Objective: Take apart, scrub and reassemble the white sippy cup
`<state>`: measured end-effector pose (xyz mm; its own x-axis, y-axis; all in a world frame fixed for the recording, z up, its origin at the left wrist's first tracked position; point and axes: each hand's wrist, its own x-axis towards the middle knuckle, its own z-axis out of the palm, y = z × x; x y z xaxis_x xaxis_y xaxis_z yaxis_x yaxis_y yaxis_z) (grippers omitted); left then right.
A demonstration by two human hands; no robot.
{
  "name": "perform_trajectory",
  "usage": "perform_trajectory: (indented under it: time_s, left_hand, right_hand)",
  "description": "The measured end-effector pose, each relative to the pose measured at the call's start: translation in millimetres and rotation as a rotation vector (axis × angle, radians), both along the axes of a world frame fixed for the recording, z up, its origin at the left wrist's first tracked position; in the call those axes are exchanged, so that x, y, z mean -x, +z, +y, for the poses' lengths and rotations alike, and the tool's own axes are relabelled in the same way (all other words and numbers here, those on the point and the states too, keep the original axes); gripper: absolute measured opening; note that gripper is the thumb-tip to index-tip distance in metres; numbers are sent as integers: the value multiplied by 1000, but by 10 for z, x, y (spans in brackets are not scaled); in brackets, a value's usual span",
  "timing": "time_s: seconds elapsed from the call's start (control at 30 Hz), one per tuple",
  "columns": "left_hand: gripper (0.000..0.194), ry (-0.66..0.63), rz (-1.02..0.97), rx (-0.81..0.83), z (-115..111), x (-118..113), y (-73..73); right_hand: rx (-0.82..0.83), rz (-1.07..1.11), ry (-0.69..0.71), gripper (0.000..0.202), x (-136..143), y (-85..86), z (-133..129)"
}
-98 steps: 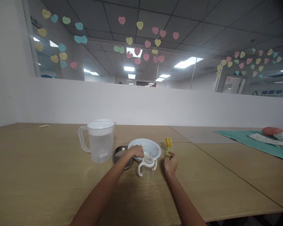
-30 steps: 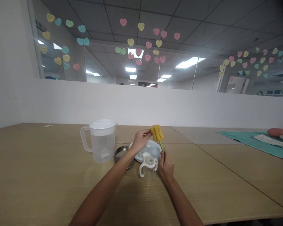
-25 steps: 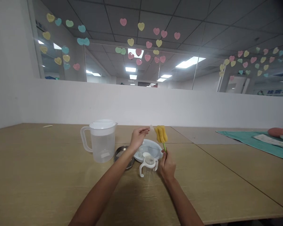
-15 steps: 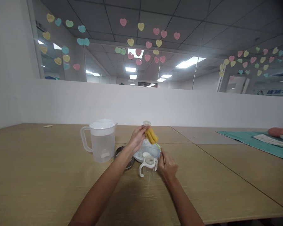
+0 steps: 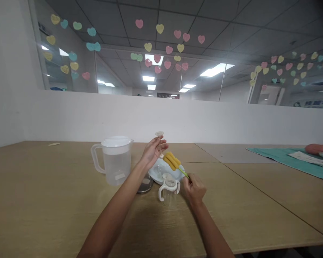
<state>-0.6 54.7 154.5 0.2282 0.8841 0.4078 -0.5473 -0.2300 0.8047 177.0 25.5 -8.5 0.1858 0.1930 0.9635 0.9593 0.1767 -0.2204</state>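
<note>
My left hand (image 5: 151,152) pinches a clear straw piece above the bowl. Its round, see-through disc (image 5: 159,133) sticks up over my fingertips, and a small pale ball (image 5: 161,156) shows below them. In my closed right hand (image 5: 195,188) is the green handle of a sponge bottle brush (image 5: 172,161). The brush's yellow head points up and left, apart from the straw piece. Beneath it lies a pale blue bowl (image 5: 180,175) with clear and white parts inside. A clear baby bottle with white handles (image 5: 169,190) stands uncapped before the bowl.
A lidded, see-through pitcher (image 5: 117,163) stands left of my left hand. The dark round dish (image 5: 145,185) beside the bowl is partly hidden by my forearm. Far right, a teal cloth (image 5: 274,157) carries a pink item (image 5: 317,149). The wall (image 5: 161,118) closes the table's back.
My left hand has moved up and left with the straw piece, its fingers loosening somewhat. The brush has drawn away, slightly down and right, in my right hand.
</note>
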Motion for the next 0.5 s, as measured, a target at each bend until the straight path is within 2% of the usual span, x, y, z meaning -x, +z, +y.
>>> perform_trajectory:
  time_s: [0.07,0.2,0.27,0.3,0.37,0.5]
  left_hand:
    - [20,177,280,-122,15,112,25]
    - [25,692,1091,-448,30,325,61]
    - [31,820,1452,-477,47,406,57]
    - [32,822,1601,-447,64,442,46]
    - [31,747,1808,-368,116,508,1]
    - [21,583,1936,-273,259,595,-176]
  right_hand:
    - [2,2,-21,22,8,14,-2]
    - [23,23,-49,22,26,14,9]
    - [37,36,-51,22,26,2,16]
    - [45,44,-50,22,22,-6,19]
    - [62,60,-39,22,12,-22,24]
    - [112,84,-27,22,2,-42,34]
